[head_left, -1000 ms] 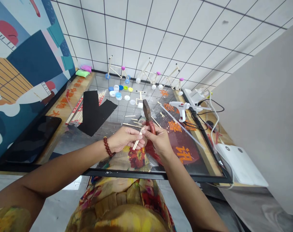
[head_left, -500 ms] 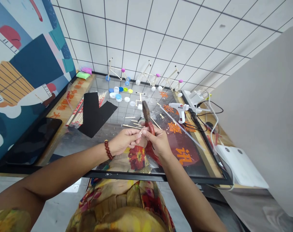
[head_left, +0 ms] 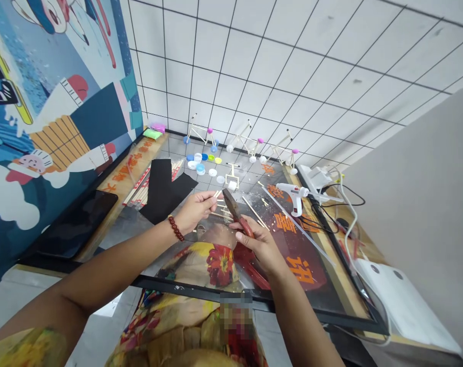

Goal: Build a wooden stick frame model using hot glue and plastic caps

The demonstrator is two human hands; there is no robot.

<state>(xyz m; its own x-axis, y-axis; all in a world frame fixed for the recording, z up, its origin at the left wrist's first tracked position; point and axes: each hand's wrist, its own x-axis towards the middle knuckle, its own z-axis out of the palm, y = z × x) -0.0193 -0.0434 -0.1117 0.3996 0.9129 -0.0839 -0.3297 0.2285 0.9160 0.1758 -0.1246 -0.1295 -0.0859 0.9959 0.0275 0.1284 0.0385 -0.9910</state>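
My left hand (head_left: 196,210), with a red bead bracelet at the wrist, pinches short pale sticks (head_left: 217,193) between thumb and fingers. My right hand (head_left: 259,239) is wrapped round the red handles of a pair of pliers (head_left: 234,208). The dark jaws point up and left, close beside the sticks' tips. Below and between the hands, more cut sticks (head_left: 221,215) lie on the glossy tabletop. A small stick frame with a white piece (head_left: 232,185) stands just beyond the pliers.
Three stick models (head_left: 248,144) stand at the back, near bottle caps (head_left: 200,167). Black sheet (head_left: 160,191) and bundled sticks (head_left: 139,188) lie left, beyond a dark phone-like slab (head_left: 78,224). A white glue gun (head_left: 293,196), cables and a white box (head_left: 403,300) are on the right.
My hands have moved apart. The pliers have shifted off my left fingers and tilt further left, while the sticks in my left hand now show clearly. The whole view has shifted.
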